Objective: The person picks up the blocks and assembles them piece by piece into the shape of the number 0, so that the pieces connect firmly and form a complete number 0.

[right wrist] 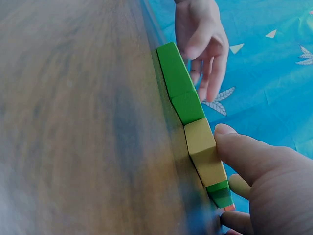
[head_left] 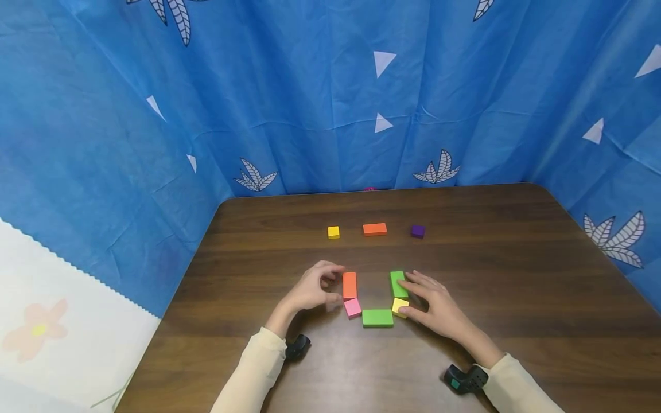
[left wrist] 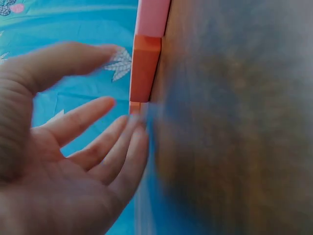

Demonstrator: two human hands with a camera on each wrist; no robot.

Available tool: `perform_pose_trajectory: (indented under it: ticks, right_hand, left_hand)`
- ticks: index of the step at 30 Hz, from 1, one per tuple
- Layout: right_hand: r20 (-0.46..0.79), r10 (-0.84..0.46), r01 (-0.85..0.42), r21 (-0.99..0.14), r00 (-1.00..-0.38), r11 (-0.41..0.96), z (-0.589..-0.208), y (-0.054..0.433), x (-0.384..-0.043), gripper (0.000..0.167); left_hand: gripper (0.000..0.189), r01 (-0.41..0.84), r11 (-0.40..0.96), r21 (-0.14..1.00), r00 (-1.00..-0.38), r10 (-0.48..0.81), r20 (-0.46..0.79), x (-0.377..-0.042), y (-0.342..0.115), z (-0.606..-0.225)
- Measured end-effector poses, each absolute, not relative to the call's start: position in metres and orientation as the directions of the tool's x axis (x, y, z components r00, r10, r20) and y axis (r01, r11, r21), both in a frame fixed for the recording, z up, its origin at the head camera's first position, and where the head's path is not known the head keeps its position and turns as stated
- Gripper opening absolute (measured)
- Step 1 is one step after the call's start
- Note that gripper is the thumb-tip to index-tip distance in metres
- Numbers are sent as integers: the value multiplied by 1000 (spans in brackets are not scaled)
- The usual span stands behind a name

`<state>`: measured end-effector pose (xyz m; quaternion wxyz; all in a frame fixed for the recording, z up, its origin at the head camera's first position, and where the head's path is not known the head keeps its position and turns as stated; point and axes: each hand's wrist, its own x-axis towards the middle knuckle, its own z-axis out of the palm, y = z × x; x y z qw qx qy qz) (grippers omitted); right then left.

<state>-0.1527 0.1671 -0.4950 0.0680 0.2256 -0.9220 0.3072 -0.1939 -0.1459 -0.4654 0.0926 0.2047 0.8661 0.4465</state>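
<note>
In the head view, five wooden blocks form a U on the table: an orange block [head_left: 349,285], a pink block [head_left: 353,308], a green block [head_left: 377,318] in front, a yellow block [head_left: 400,307] and a second green block [head_left: 397,283]. My left hand [head_left: 316,288] is beside the orange block, its thumb and fingers spread with nothing between them. From the right, my right hand [head_left: 436,304] reaches over the other arm of the U. Its thumb [right wrist: 254,152] is at the yellow block, and a fingertip lies over the second green block. The right wrist view partly hides those fingers.
Farther back on the brown wooden table [head_left: 490,241] sit a small yellow block [head_left: 333,232], an orange block [head_left: 374,229] and a purple block [head_left: 418,231] in a loose row. A blue patterned curtain [head_left: 310,103] hangs behind the table's far edge.
</note>
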Motion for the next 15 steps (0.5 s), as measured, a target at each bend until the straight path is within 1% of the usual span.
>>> perform_pose_trajectory:
  ticks: [3,8,15]
  right_hand:
    - [264,-376,-459,-535,-888,709,-496,167,-153,60]
    - [264,-370,-454,-533,-891,714,-497,166,-154,59]
    - [237,-361,-431,-539,-902,723,-496,166,-154,61]
  left_hand:
    - [63,294,519,803,-916,393,81,-182,-145,-467]
    - [63,271,516,813,-943,313,115,-164,-138,-474]
    - [59,299,578,759,-940,316,129,-158,-135,-486]
